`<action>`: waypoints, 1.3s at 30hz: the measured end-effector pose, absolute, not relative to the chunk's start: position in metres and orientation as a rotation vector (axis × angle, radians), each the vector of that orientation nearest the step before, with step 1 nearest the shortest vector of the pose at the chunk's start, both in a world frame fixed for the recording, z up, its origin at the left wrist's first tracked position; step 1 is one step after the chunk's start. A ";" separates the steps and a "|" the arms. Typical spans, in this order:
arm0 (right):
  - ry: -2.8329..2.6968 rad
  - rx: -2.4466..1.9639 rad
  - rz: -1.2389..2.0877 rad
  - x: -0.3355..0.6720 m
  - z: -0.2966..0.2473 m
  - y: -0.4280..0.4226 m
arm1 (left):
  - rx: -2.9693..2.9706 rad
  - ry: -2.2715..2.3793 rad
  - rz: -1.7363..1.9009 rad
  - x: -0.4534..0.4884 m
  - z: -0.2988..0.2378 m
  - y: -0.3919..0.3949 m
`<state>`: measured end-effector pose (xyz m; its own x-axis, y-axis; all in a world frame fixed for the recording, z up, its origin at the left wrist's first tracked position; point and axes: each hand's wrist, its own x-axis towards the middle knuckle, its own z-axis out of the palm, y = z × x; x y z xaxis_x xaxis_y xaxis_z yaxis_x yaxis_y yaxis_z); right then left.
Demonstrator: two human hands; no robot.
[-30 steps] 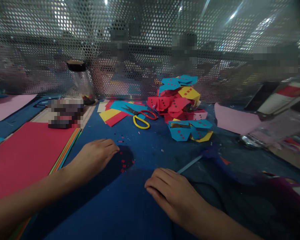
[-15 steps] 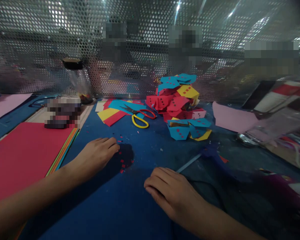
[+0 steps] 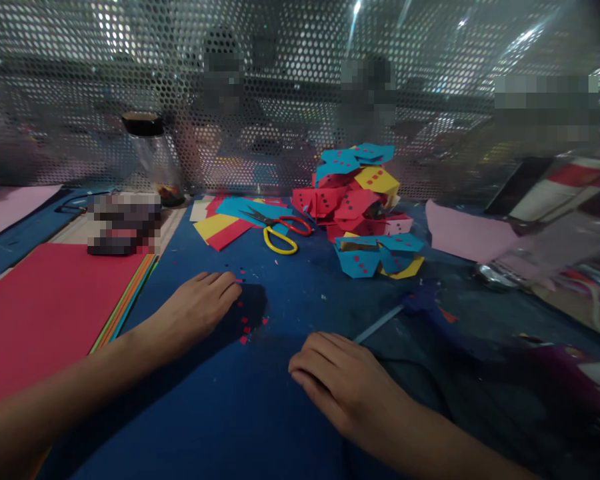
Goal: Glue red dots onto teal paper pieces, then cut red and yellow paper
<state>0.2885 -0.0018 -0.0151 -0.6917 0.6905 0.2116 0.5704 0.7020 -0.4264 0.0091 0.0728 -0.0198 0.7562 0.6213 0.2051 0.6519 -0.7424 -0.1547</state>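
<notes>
Lying beyond the red bits [image 3: 243,340] are scissors [image 3: 269,222], coloured papers [image 3: 225,230], folded shapes [image 3: 353,205].

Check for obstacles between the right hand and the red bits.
Nothing visible stands between the right hand and the red bits, only blue tabletop; the left hand is beside the bits, not between.
</notes>
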 end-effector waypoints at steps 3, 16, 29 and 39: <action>-2.558 -0.983 0.450 0.288 -0.014 -0.002 | -2.752 -1.015 -0.227 0.009 -0.023 0.074; -2.555 -0.984 0.472 0.289 -0.017 -0.002 | -2.820 -1.022 -0.274 0.004 -0.015 0.074; -2.556 -0.978 0.449 0.288 -0.015 -0.002 | -2.704 -0.987 -0.193 0.010 -0.020 0.075; -2.560 -0.972 0.442 0.288 -0.015 -0.002 | -2.778 -1.072 -0.199 0.009 -0.025 0.080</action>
<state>0.2883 -0.0021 -0.0147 -0.6957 0.6826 0.2237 0.5682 0.7135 -0.4100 0.0093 0.0800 -0.0249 0.7349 0.6539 0.1795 0.6748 -0.7314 -0.0982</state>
